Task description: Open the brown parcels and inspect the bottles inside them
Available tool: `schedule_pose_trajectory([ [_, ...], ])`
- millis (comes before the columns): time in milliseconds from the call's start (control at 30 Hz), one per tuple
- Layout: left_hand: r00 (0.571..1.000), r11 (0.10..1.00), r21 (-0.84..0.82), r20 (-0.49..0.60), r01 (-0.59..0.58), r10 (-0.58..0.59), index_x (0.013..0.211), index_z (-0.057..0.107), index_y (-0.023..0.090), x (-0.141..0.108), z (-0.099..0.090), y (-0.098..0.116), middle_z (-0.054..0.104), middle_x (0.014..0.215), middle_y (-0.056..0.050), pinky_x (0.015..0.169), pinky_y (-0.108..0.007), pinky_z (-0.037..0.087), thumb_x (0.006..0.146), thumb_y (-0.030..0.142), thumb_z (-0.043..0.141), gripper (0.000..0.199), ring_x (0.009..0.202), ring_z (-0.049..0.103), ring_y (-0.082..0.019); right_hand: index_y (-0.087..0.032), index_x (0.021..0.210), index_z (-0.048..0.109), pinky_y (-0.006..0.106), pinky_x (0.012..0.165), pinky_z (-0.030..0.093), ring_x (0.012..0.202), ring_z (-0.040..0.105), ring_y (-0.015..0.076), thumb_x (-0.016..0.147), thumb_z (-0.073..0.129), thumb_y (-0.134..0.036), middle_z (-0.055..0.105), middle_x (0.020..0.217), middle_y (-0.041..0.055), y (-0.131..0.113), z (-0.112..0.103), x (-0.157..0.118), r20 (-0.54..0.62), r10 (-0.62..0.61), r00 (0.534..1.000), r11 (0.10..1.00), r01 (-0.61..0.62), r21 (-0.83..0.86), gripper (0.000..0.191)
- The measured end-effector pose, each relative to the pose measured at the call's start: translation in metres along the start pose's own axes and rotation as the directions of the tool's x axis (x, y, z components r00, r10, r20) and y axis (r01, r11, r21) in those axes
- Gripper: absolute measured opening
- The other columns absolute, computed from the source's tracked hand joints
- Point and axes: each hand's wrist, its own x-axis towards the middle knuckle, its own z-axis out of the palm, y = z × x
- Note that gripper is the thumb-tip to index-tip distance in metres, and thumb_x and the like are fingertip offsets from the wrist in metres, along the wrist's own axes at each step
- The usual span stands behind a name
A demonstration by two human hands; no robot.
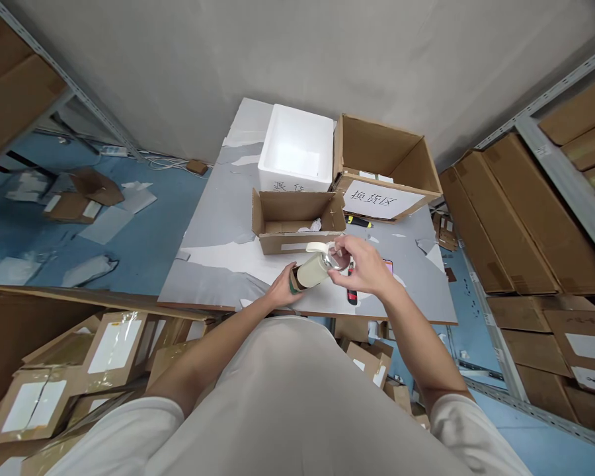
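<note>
A pale cream bottle (311, 272) lies tilted over the front of the table, its top toward the right. Its lower end sits in a small brown and green box (296, 280). My left hand (283, 288) is closed around that box. My right hand (359, 263) grips the shiny, silvery part at the bottle's top, beside a white lid piece (317, 247). Whether that shiny part is separate from the bottle I cannot tell. Just behind the bottle is an open cardboard box (297, 244) with crumpled white paper (316, 225) inside.
Behind stand a white foam box (297, 149) and a large labelled carton (384, 198). A red and black cutter (352, 295), a yellow and black cutter (358, 221) and a partly hidden phone (389, 266) lie on the table (208, 244). Cartons fill both sides.
</note>
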Motion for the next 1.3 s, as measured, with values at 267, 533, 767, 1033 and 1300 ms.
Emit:
schedule_pose_trajectory([
  [267,0.928,0.954,-0.087,-0.274,-0.286,0.253,0.145,0.017,0.02,-0.031,-0.033,0.048,0.021,0.151,-0.022,0.11,-0.056,0.026,0.043,0.048,0.087,0.127,0.139,0.023,-0.039,-0.024,0.088,0.048,0.024,0.055,0.036,0.057,0.039,0.009,0.069,0.066,-0.025,0.054,0.077,-0.0035,0.019,-0.025,0.025,-0.248,0.127,0.96,0.932,-0.031,0.361,0.026],
  [533,0.934,0.732,-0.649,-0.353,-0.206,-0.05,0.118,0.052,0.019,-0.008,-0.031,0.121,0.059,0.118,-0.012,0.09,-0.038,0.049,0.059,0.038,0.081,0.068,0.111,0.056,-0.026,-0.026,0.09,0.051,0.025,0.057,0.042,0.068,0.047,0.0132,0.073,0.066,-0.056,0.05,0.081,-0.0009,0.03,-0.016,0.046,-0.178,0.316,0.932,0.676,-0.09,0.731,0.037],
  [767,0.955,0.178,-0.938,0.296,0.297,-0.032,0.114,0.059,0.011,-0.021,-0.03,0.128,0.069,0.102,-0.015,0.075,-0.038,0.052,0.074,0.052,0.057,0.057,0.084,0.067,-0.027,-0.031,0.097,0.051,0.029,0.066,0.05,0.082,0.056,0.0167,0.064,0.072,-0.056,0.057,0.096,-0.0005,0.039,-0.002,0.029,0.072,0.332,0.941,0.26,-0.165,0.952,0.046],
  [1033,0.951,0.238,-0.923,0.274,0.302,-0.144,0.121,0.054,0.019,-0.023,-0.016,0.131,0.062,0.121,-0.012,0.089,-0.043,0.049,0.077,0.048,0.064,0.054,0.103,0.063,-0.027,-0.03,0.091,0.055,0.026,0.063,0.05,0.069,0.052,0.0112,0.066,0.076,-0.042,0.055,0.085,-0.004,0.054,0.003,0.025,0.095,0.446,0.89,0.173,-0.19,0.966,0.036],
  [1300,0.972,0.448,-0.891,-0.033,0.077,-0.233,0.112,0.048,0.022,-0.021,-0.017,0.129,0.059,0.12,-0.01,0.089,-0.041,0.049,0.059,0.03,0.084,0.065,0.102,0.062,-0.024,-0.03,0.094,0.055,0.028,0.067,0.049,0.077,0.055,0.0143,0.064,0.076,-0.048,0.059,0.094,-0.0019,0.056,0.0,0.028,-0.011,0.466,0.885,0.245,-0.117,0.962,0.04],
])
